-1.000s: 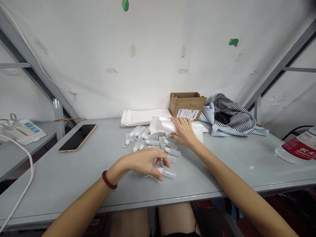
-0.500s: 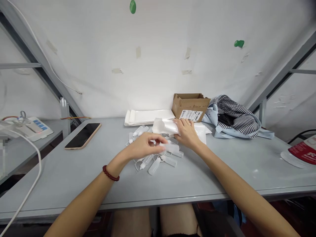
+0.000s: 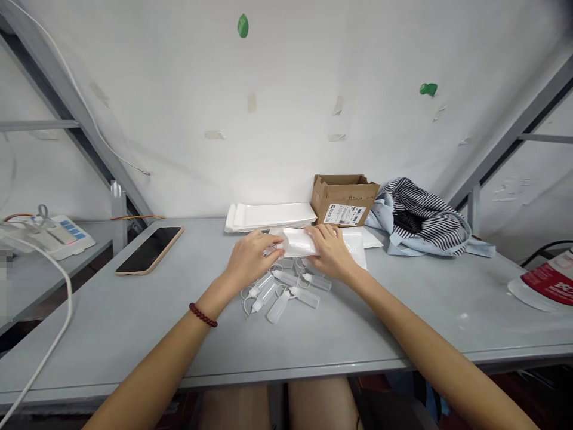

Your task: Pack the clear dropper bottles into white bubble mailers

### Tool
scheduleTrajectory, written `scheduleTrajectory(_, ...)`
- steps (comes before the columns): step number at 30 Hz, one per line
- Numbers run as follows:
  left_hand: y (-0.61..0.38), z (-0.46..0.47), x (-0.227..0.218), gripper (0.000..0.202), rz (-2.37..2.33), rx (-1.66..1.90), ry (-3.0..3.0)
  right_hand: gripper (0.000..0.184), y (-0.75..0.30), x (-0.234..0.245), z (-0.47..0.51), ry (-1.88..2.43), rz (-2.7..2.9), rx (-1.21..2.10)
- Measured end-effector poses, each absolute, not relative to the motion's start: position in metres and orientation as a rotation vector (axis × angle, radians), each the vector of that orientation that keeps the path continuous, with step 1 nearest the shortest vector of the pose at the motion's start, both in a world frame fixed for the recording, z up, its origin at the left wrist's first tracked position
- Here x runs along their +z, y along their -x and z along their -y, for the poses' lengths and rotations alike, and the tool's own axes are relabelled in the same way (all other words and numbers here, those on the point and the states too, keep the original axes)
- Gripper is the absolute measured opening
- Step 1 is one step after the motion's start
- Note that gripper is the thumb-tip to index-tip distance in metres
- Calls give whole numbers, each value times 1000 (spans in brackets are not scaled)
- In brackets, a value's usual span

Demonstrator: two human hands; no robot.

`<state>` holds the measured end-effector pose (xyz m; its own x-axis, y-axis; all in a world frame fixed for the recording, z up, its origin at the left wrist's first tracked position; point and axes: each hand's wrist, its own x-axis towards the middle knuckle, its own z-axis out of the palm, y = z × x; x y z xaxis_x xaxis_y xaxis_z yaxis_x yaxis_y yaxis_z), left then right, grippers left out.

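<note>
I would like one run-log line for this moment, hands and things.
Right hand: holds white pouch; left hand: at pouch's left end; clear bottles: lying on table.

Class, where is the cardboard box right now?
In the head view, the cardboard box stands right of centre, between the white packets and the striped cloth, beyond the right hand.

Looks like packing bench in workshop; exact trade hard to tell. Signs: long grey table below left hand and right hand; heap of small, like plastic bottles on near side of hands; flat white packets stacked beyond them; carton with printed label just beyond right hand. Farther past hands, bare wall with tape scraps; slanted metal frame well right of right hand.
</note>
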<state>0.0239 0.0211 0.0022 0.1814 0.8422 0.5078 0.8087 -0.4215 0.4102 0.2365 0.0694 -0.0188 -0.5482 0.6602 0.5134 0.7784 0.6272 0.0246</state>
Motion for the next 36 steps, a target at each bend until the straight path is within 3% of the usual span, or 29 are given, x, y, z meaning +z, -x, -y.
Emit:
scheduleTrajectory(7, -26, -20, 2, 20, -1307, 1319, -2280, 52, -234, -16, -64, 1082, 2383, -300)
scheduleTrajectory(12, -25, -21, 1, 17, -1365, 1441, -2242, 51, -237, -16, -67, 1118, 2350, -302)
scheduleTrajectory(29, -39, -7, 19, 27, -1155, 932, -2049, 49, -227, -16, -57, 1015, 2398, -360)
scheduleTrajectory(36, -27, -12, 22, 23, -1424, 1532, -1677, 50, -240, -10, -67, 1154, 2325, -350)
